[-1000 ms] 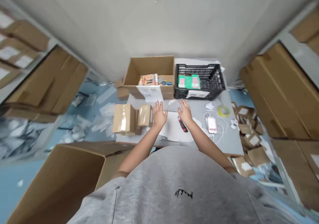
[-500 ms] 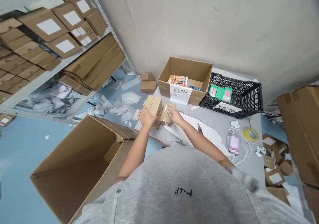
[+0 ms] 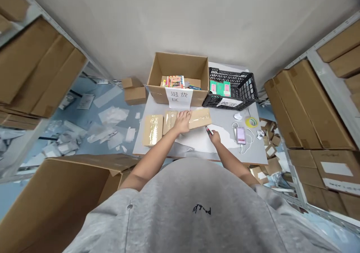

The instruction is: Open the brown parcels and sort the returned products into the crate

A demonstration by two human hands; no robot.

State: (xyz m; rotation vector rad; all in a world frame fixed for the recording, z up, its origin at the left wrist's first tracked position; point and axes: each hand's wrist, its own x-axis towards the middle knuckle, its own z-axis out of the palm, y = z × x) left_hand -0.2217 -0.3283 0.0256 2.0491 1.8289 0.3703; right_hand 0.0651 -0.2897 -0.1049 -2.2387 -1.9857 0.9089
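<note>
Three taped brown parcels lie in a row on the grey table: one at the left, one in the middle, and a long flat one at the right. My left hand rests palm down on the long parcel's left end, fingers spread. My right hand is curled around a red and black utility knife on a white sheet just below that parcel.
An open carton with coloured items and a paper sign stands at the table's back, beside a black crate holding green packs. A phone with cable and tape roll lie right. A large empty carton stands lower left. Shelves of boxes flank both sides.
The long flat parcel now lies in front of me under my left hand. My right hand left the parcels and closed on the knife. The head view swung back to centre.
</note>
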